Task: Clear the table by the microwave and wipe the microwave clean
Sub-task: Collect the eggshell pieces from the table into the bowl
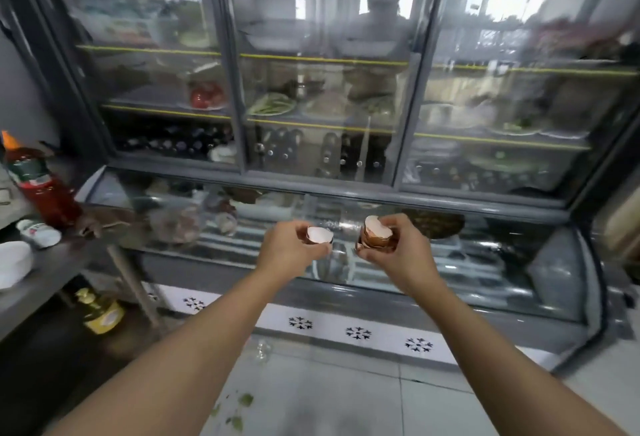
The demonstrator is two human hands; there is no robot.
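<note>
My left hand [289, 247] grips one broken brown eggshell half [320, 234], its white inside facing up. My right hand [403, 248] holds a nested stack of brown eggshell halves [377, 236]. Both hands are raised side by side in front of a glass display fridge [329, 89]. A metal table [41, 276] stands at the left edge. No microwave is in view.
On the table stand a red sauce bottle [38, 182], a small white bottle [38, 233] lying down and a white bowl [12, 264]. A yellow oil bottle [100, 311] sits under it. A glass [259, 349] and green scraps [239, 408] lie on the tiled floor.
</note>
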